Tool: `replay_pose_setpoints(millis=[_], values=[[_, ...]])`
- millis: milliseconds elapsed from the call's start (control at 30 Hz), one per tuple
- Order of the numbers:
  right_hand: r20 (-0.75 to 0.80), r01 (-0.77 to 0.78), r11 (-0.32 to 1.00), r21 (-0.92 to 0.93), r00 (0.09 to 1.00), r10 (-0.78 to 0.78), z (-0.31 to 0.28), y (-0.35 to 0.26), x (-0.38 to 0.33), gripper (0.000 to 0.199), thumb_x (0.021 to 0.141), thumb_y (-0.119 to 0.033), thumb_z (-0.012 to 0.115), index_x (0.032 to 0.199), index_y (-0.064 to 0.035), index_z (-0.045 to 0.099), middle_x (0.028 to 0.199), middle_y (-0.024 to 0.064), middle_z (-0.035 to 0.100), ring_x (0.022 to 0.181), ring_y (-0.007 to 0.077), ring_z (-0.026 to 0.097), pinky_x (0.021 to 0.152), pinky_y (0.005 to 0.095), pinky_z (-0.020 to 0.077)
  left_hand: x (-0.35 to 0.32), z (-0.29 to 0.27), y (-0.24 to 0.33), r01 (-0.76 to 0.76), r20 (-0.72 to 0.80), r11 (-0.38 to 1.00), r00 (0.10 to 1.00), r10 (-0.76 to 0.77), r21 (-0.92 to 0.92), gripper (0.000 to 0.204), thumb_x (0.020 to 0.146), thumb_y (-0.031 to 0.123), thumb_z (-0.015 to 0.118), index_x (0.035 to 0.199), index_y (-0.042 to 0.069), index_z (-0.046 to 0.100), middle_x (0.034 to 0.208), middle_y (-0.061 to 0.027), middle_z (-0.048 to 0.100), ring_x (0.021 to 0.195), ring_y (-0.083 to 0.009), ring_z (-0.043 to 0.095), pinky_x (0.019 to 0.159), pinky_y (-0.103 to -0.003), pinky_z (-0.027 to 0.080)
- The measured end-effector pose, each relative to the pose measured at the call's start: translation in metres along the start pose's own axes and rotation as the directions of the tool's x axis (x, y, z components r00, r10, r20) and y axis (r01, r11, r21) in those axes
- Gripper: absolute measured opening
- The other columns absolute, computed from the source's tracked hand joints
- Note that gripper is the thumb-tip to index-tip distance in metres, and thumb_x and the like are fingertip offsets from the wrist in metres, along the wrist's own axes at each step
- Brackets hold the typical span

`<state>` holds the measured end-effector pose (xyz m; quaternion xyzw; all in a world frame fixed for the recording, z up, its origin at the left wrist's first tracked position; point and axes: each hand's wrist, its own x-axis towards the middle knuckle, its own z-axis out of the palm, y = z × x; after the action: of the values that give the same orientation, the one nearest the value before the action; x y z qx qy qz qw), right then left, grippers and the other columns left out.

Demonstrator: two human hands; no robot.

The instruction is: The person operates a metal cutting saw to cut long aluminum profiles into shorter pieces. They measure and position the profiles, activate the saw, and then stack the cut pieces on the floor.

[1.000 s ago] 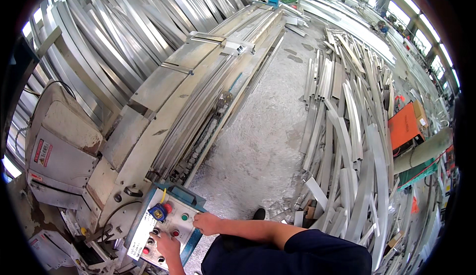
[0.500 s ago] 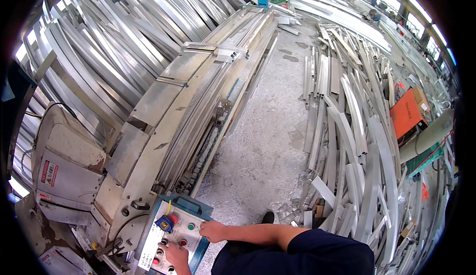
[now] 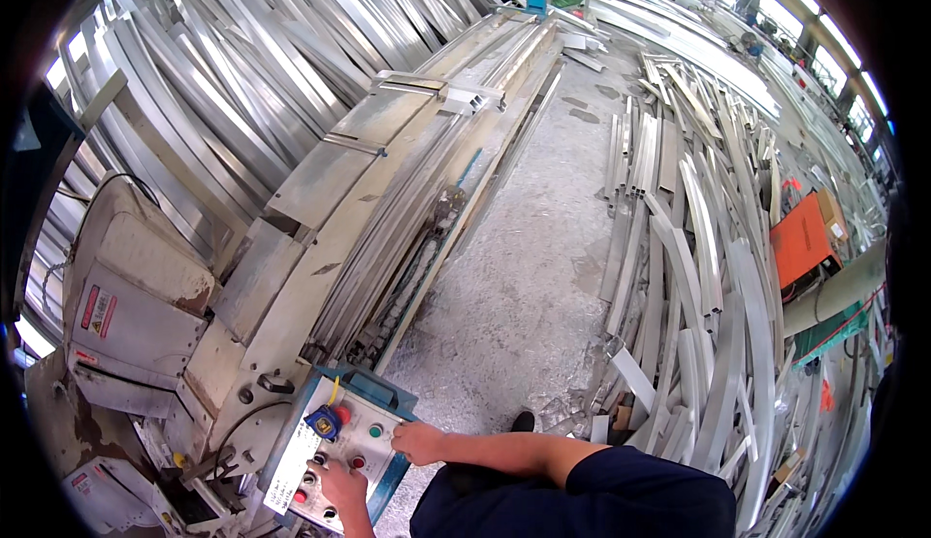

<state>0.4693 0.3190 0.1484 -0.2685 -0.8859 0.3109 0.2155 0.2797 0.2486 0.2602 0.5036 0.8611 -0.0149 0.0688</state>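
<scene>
A white control panel (image 3: 291,465) with a blue rim, red and green buttons and a blue-and-yellow knob sits at the near end of a long grey saw machine (image 3: 320,247). My left hand (image 3: 341,488) rests on the panel's lower buttons, fingers curled over them. At the panel's right edge, my right hand (image 3: 419,441) touches the face beside a green button. Neither hand holds a loose object. Long aluminium profiles (image 3: 465,121) lie along the machine's feed bed.
A grey saw housing (image 3: 126,295) with warning labels stands at left. Racks of aluminium profiles (image 3: 223,63) fill the upper left. Piles of curved profiles (image 3: 698,276) line the right of a shavings-strewn concrete floor (image 3: 524,276). An orange box (image 3: 803,239) sits far right.
The view has shifted slightly, bringing the panel nearer. Both hands stay on the control panel, the left one lower on the buttons, the right at its right edge.
</scene>
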Motion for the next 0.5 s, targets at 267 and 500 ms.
replay_pose_setpoints(millis=[267,500], values=[[-0.066,0.053,0.994,0.099,0.997,-0.046,-0.021,-0.01,0.003,0.011,0.067,-0.011,0.065,0.076,-0.0064,0.061,0.079,0.0126,0.058,0.082,0.0334,0.059,0.071,0.0437,0.0505,0.009,0.004,-0.006,0.043,0.084,0.999,0.996,-0.041,-0.021,0.025,0.078,0.015,0.061,0.1,0.004,0.066,0.131,-0.0378,0.046,0.079,-0.0385,0.069,0.071,-0.047,0.055],[0.04,0.019,0.998,0.068,0.999,-0.021,-0.025,-0.02,0.009,0.012,0.068,-0.006,0.066,0.078,-0.0081,0.062,0.082,0.0115,0.058,0.082,0.0329,0.059,0.072,0.0425,0.0508,-0.001,0.005,-0.017,0.116,0.109,0.982,0.989,-0.101,-0.148,0.036,0.074,0.016,0.067,0.106,0.0,0.061,0.146,-0.0421,0.019,0.074,-0.0407,0.068,0.068,-0.046,0.057]])
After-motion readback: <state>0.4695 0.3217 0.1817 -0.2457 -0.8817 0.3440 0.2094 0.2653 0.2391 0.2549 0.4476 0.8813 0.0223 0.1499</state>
